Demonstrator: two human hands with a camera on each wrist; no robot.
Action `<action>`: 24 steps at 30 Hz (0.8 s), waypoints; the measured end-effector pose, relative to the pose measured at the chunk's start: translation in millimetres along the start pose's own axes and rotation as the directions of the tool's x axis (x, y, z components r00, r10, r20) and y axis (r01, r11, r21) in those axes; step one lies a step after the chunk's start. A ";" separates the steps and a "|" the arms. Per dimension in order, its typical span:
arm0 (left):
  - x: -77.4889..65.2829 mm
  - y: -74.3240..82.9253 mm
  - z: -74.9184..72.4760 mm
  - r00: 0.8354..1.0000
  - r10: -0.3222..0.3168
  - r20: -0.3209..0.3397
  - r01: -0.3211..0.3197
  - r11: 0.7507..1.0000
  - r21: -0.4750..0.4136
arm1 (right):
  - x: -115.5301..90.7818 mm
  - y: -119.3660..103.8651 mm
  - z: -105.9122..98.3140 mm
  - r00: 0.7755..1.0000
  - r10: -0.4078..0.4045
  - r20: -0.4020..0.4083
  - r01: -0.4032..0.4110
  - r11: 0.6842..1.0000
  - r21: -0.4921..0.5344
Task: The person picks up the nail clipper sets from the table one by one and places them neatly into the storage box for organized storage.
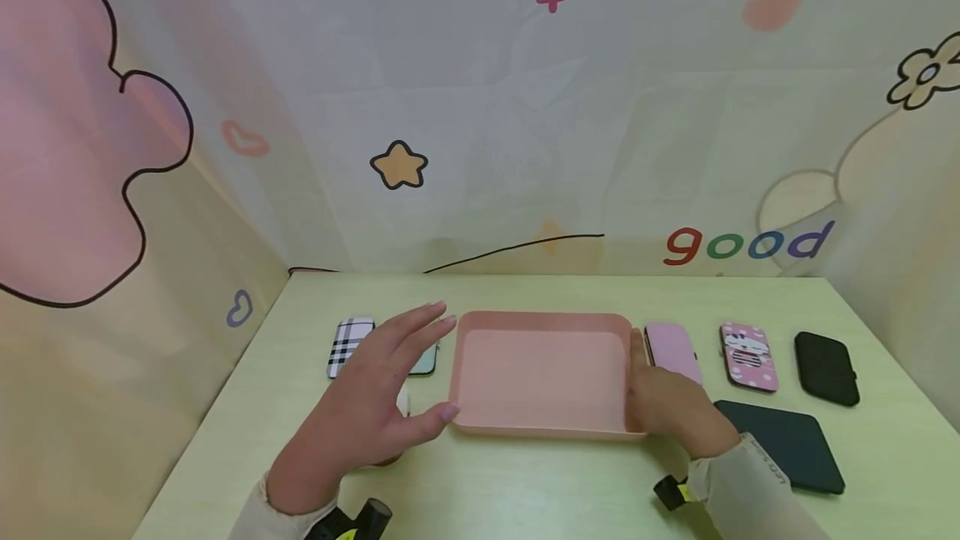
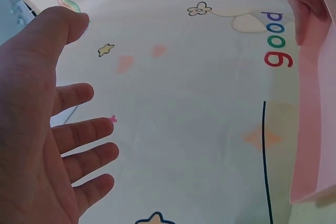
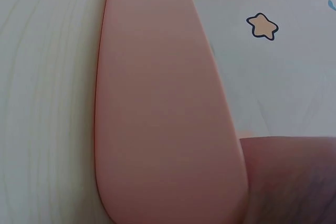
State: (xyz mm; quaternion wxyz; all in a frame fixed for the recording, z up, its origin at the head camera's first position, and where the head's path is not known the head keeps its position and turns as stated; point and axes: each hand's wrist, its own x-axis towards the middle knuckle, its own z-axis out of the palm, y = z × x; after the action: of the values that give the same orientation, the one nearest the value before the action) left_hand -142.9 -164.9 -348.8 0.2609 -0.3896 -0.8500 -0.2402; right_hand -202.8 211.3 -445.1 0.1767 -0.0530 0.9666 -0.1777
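A shallow pink tray [image 1: 543, 373] lies on the table, with nothing in it. At its right side, my right hand [image 1: 671, 407] grips the rim, fingers bent over the wall. In the left wrist view that hand [image 2: 304, 1] shows at the tray's [image 2: 310, 108] far end. My left hand [image 1: 375, 386] is held by the left side, fingers spread and thumb tip right at the tray's corner. Its palm [image 2: 26, 129] holds nothing. Behind it are a black-and-white plaid flat case [image 1: 350, 346] and a teal one [image 1: 424, 362], both partly hidden.
To the tray's right lie a plain pink flat case [image 1: 673, 350], a pink cartoon-print case [image 1: 748, 357] and a black case [image 1: 827, 367]. A larger dark green flat rectangle [image 1: 791, 444] lies by the right forearm. A printed cloth backdrop [image 1: 487, 107] stands behind the table.
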 end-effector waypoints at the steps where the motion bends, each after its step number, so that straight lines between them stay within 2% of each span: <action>1: -1.5 -1.7 -0.3 1.000 -0.003 0.008 0.003 1.000 0.002 | -0.3 -0.1 -0.3 1.000 -0.002 -0.001 0.002 1.000 -0.003; 8: -15.3 -14.2 -0.1 0.996 -0.053 0.073 0.049 0.998 0.049 | -0.9 -0.6 -0.5 1.000 -0.001 0.001 0.001 1.000 0.011; 14: -30.3 -25.2 1.1 0.981 -0.134 0.138 0.120 0.988 0.100 | -1.0 0.9 -0.2 1.000 0.003 0.001 -0.003 1.000 0.006; 19: -44.6 -33.7 5.4 0.952 -0.209 0.223 0.184 0.975 0.128 | -0.1 2.7 0.8 1.000 -0.009 -0.011 0.008 1.000 -0.024; 24: -58.0 -38.9 8.6 0.908 -0.292 0.301 0.243 0.951 0.189 | 1.6 2.9 0.2 1.000 -0.011 -0.015 0.010 0.999 -0.044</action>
State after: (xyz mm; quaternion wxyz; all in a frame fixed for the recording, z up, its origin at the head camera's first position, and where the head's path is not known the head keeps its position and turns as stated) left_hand -143.3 -213.4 -399.8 0.1094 -0.2831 -0.9421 -0.1428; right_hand -204.3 213.6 -446.9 0.1674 -0.0606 0.9713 -0.1578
